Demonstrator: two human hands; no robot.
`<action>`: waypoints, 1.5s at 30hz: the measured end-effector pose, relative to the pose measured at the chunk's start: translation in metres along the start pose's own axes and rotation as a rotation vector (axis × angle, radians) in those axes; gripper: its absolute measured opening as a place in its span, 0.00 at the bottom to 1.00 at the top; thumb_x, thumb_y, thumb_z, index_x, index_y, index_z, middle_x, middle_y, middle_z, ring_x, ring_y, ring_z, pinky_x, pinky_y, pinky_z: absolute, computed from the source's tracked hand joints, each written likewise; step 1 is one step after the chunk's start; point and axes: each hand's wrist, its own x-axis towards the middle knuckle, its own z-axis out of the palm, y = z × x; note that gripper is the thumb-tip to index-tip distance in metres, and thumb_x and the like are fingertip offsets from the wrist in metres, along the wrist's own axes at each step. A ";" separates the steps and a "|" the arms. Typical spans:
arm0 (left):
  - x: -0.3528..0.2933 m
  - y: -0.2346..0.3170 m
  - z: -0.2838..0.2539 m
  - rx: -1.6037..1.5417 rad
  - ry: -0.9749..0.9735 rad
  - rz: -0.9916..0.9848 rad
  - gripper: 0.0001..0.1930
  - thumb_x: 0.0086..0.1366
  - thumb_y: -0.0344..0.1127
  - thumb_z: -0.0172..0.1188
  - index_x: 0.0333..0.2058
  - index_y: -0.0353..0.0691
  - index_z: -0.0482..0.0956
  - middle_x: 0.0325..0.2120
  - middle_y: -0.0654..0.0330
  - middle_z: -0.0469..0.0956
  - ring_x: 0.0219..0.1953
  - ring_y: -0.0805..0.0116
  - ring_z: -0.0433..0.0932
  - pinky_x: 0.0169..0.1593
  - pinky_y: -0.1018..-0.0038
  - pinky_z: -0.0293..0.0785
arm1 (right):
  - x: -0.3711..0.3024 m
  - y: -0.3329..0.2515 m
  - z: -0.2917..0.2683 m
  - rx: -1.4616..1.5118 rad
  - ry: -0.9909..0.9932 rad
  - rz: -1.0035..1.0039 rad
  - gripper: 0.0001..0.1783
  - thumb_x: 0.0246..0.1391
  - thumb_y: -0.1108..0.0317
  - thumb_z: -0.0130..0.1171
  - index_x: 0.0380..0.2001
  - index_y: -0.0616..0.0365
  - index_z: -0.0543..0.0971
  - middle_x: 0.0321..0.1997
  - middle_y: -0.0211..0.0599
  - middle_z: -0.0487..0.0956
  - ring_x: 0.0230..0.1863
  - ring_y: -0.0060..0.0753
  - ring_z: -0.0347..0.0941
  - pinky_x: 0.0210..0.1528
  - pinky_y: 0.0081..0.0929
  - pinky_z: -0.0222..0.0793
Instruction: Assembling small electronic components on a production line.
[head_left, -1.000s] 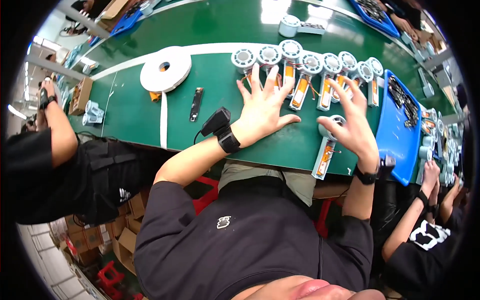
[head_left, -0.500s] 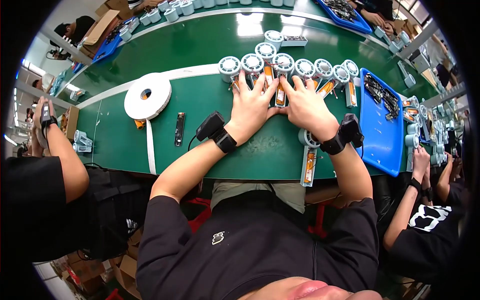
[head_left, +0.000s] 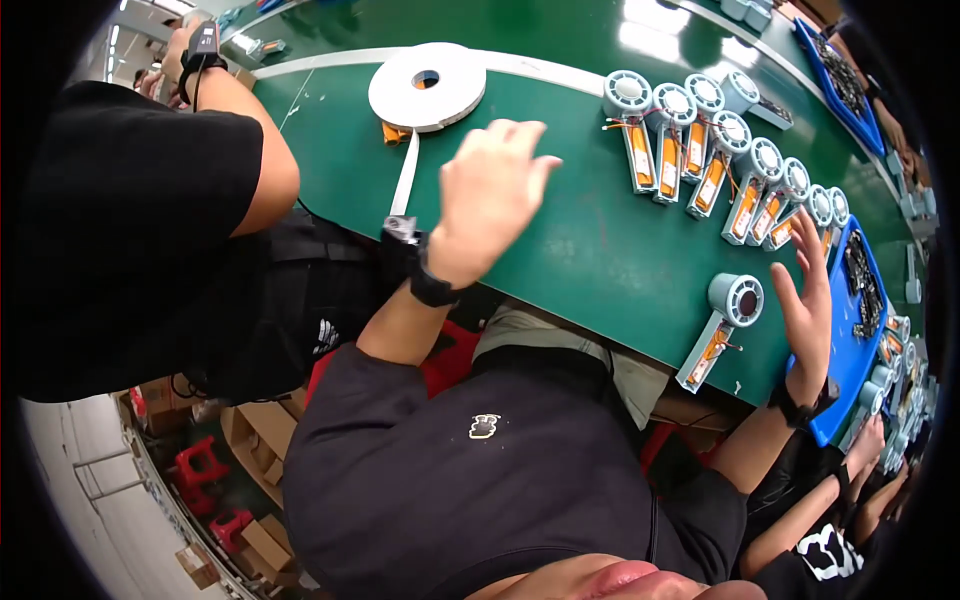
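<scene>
My left hand [head_left: 490, 200] is raised over the table, holding nothing, its thumb apart from the fingers; it is slightly blurred. A large roll of white tape [head_left: 385, 95] lies beside it, with a loose strip running to the table's near edge. My right hand [head_left: 808, 310] is open, fingers spread, between a lone pale-blue handheld fan [head_left: 737, 300] and the blue tray [head_left: 828, 425]. That fan's handle is uncovered, showing an orange battery and wires. Beyond, several similar open-handled fans [head_left: 710, 180] stand in a slanting row, some partly behind my right fingers.
The tray holds dark small parts [head_left: 862, 280]. A closed-looking fan [head_left: 742, 90] lies behind the row on the green table [head_left: 590, 260]. A co-worker's arm [head_left: 245, 120] is at the left; another co-worker's hand [head_left: 865, 445] works among fans at the right.
My hands have come off the fan row and parted, left toward the tape roll, right toward the tray. The whole view has turned. The black strip near the roll no longer shows.
</scene>
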 end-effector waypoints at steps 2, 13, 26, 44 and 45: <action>-0.007 -0.041 -0.008 0.122 -0.057 -0.213 0.17 0.65 0.44 0.67 0.46 0.39 0.80 0.38 0.51 0.81 0.42 0.52 0.81 0.40 0.57 0.79 | -0.045 -0.001 0.004 0.125 -0.015 0.084 0.39 0.64 0.64 0.61 0.74 0.59 0.60 0.74 0.42 0.66 0.73 0.39 0.61 0.74 0.36 0.53; -0.017 -0.004 0.026 -0.613 -0.310 0.091 0.10 0.64 0.27 0.63 0.42 0.35 0.73 0.27 0.55 0.75 0.28 0.61 0.76 0.34 0.67 0.73 | -0.075 -0.009 0.093 0.385 0.303 0.133 0.34 0.61 0.72 0.64 0.69 0.61 0.67 0.69 0.45 0.68 0.64 0.38 0.69 0.68 0.36 0.64; -0.061 0.132 0.049 -1.195 -0.848 0.143 0.16 0.65 0.21 0.63 0.46 0.34 0.65 0.31 0.61 0.71 0.31 0.79 0.70 0.34 0.78 0.70 | -0.108 -0.016 0.080 0.154 0.310 -0.183 0.13 0.52 0.84 0.68 0.42 0.68 0.81 0.45 0.44 0.82 0.42 0.36 0.77 0.43 0.31 0.76; -0.063 0.136 0.064 -1.431 -0.557 0.142 0.18 0.73 0.24 0.56 0.58 0.36 0.63 0.38 0.61 0.75 0.36 0.79 0.74 0.39 0.80 0.73 | -0.090 -0.046 0.102 0.204 0.372 -0.159 0.13 0.58 0.85 0.64 0.47 0.68 0.81 0.41 0.40 0.82 0.35 0.21 0.77 0.35 0.16 0.74; -0.062 0.134 0.062 -1.433 -0.559 0.155 0.18 0.73 0.24 0.56 0.58 0.36 0.64 0.38 0.61 0.75 0.35 0.80 0.74 0.38 0.80 0.73 | -0.087 -0.038 0.104 0.203 0.405 -0.228 0.13 0.57 0.85 0.64 0.47 0.68 0.81 0.41 0.39 0.82 0.34 0.20 0.77 0.34 0.15 0.73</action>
